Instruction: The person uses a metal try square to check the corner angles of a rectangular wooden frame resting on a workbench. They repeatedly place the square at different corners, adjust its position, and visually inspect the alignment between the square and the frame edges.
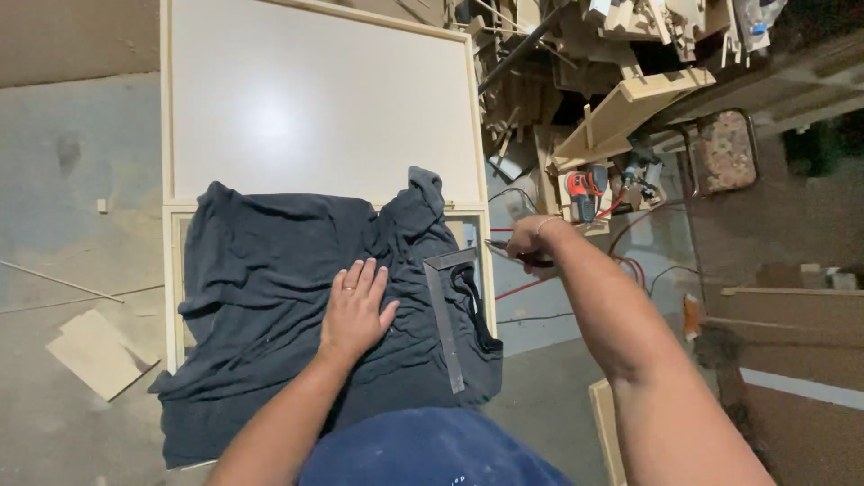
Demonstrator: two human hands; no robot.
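Looking down: a person's two bare arms reach out over a white board on the floor
Left hand (354,309): it is open and flat, fingers spread a little, pressing palm down on the dark cloth (270,306); it holds nothing, and there is a ring on one finger
Right hand (526,245): it is closed around a small tool (515,254) with a dark and red handle; the thin metal tip pokes out to the left, just past the edge of the board; I cannot tell what kind of tool it is
Dark cloth: it is big, grey-blue and wrinkly, and it covers the near end of the board, with one bunched-up corner sticking up toward the far end
Metal square (447,306): a grey L-shaped ruler lies on the cloth, between the two hands and close to the right edge; a black strap (472,301) lies just beside it
White board (315,99): it is flat and shiny with a pale wood frame around it; the far end is bare
Floor (72,180): it is grey and dusty, with a flat bit of cardboard (97,353) on the left
Room: a messy heap of wood pieces (621,81) sits at the far right, with a red and black power tool (583,193) and red wires (621,261) near it
Person: a dark blue shirt (432,450) shows at the bottom
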